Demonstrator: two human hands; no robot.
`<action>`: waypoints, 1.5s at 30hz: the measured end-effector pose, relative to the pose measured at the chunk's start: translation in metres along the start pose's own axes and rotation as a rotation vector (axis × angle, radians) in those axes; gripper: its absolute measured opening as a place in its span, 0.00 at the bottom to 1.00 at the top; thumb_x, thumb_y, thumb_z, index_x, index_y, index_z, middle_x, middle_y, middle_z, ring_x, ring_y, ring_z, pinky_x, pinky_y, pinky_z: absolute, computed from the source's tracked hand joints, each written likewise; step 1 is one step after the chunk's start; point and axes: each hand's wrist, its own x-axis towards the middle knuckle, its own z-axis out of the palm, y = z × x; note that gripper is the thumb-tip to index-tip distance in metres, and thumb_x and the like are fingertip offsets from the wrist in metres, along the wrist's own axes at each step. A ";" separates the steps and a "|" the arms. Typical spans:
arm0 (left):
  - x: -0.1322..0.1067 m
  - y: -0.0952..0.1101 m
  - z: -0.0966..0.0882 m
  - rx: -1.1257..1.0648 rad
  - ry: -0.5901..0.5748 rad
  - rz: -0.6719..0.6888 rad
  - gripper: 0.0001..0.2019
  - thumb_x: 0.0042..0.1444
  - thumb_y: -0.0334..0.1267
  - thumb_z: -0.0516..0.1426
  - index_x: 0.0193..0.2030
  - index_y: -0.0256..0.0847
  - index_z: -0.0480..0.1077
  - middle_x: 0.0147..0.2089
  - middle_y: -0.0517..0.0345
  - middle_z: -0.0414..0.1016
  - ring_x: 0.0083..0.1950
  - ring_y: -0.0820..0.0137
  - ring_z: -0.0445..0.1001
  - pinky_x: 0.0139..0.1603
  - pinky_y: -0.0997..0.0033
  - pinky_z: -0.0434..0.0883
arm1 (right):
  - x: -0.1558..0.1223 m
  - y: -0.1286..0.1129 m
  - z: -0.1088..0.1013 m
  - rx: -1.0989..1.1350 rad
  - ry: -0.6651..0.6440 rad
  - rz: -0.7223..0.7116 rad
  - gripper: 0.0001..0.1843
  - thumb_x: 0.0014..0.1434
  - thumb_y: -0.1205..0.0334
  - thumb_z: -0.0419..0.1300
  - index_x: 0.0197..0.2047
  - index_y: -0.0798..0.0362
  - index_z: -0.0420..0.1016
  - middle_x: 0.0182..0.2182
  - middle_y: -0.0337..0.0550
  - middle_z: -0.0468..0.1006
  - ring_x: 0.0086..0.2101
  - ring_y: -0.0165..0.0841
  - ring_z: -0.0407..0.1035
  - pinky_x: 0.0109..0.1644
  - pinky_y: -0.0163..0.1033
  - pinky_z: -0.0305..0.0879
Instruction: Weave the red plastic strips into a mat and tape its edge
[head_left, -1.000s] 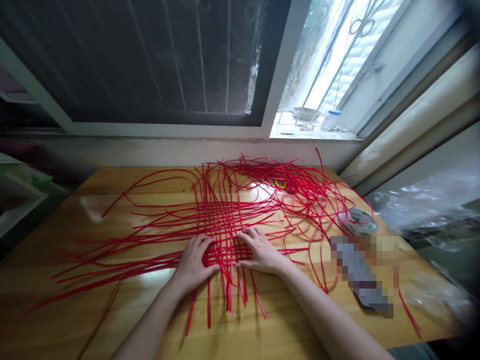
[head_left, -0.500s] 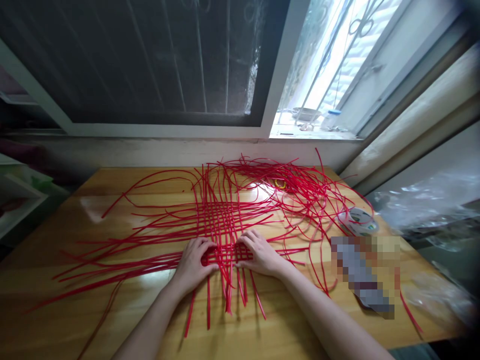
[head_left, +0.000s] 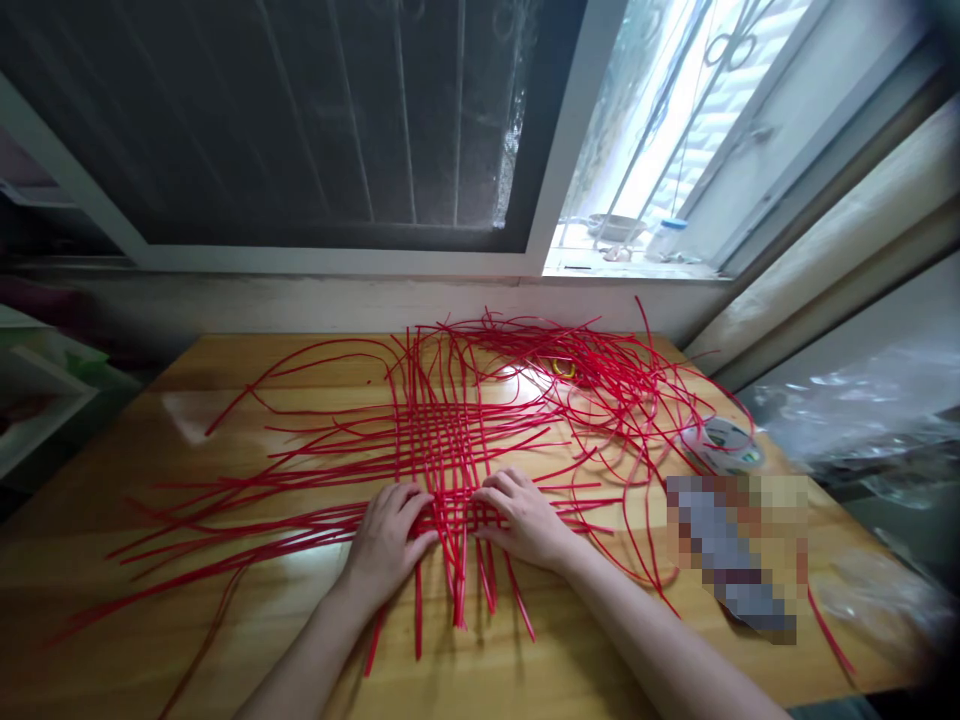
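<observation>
1. Strips (head_left: 450,385) of red plastic are spread all over the desk (head_left: 150,645). A crossed-over grid of them, the weave (head_left: 444,450), sits dead centre, just past the hands.
2. Left hand (head_left: 386,538) is laid palm-down on the near left corner of the weave, with the fingers loosely bent and the tips turned in toward the middle. Nothing is seen closed inside it; the strips are just pressed flat under it.
3. Right hand (head_left: 529,515) is laid the same way on the near right corner, flat and relaxed. Whether a single strip is nipped under either set of fingertips can't be told.
4. Done so far, as far as can be judged: a smallish patch has been woven fairly tight, with a fair number of strips crossing each way.
5. Left to do looks like plenty. Long loose ends stick out on every side. They're fanned out flat to the left, tangled up at the far right, and short toward the near edge. Nothing has been bent upward; it's all lying flat.
6. A roll (head_left: 721,442) lies at the right edge of the tangle, and a plastic bag (head_left: 862,420) is seen beyond the desk.
</observation>
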 end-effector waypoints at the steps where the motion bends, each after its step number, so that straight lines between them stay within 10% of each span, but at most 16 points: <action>1: -0.001 0.000 0.000 -0.001 -0.001 -0.004 0.16 0.49 0.38 0.59 0.46 0.44 0.67 0.46 0.53 0.68 0.49 0.61 0.65 0.51 0.56 0.65 | -0.001 -0.001 0.001 0.000 0.003 0.001 0.19 0.53 0.51 0.59 0.46 0.49 0.68 0.39 0.45 0.69 0.42 0.39 0.59 0.48 0.46 0.60; 19: 0.002 -0.016 -0.018 -0.130 -0.015 -0.053 0.13 0.55 0.35 0.52 0.47 0.44 0.67 0.49 0.53 0.65 0.53 0.64 0.64 0.54 0.60 0.65 | -0.002 0.005 0.005 0.020 0.068 -0.004 0.19 0.54 0.50 0.58 0.48 0.49 0.69 0.40 0.46 0.70 0.42 0.38 0.61 0.46 0.44 0.62; 25: -0.002 -0.031 -0.016 0.049 -0.063 0.016 0.22 0.52 0.38 0.54 0.55 0.42 0.61 0.58 0.51 0.62 0.59 0.59 0.59 0.59 0.50 0.59 | 0.002 0.011 0.014 -0.101 0.227 0.041 0.23 0.58 0.57 0.54 0.57 0.50 0.61 0.53 0.49 0.65 0.55 0.40 0.55 0.56 0.49 0.56; 37: 0.003 -0.013 -0.003 -0.041 -0.043 0.051 0.21 0.51 0.31 0.52 0.54 0.42 0.61 0.58 0.52 0.61 0.59 0.62 0.59 0.60 0.54 0.59 | 0.003 0.011 0.018 -0.190 0.121 0.049 0.24 0.60 0.55 0.52 0.59 0.48 0.59 0.55 0.47 0.64 0.57 0.39 0.53 0.60 0.52 0.48; 45: 0.035 0.001 0.016 0.148 0.014 -0.052 0.25 0.49 0.52 0.56 0.52 0.44 0.65 0.51 0.49 0.62 0.54 0.56 0.59 0.55 0.51 0.60 | 0.007 0.000 0.012 -0.214 0.177 0.117 0.38 0.49 0.43 0.59 0.58 0.54 0.59 0.53 0.52 0.64 0.55 0.46 0.52 0.57 0.53 0.51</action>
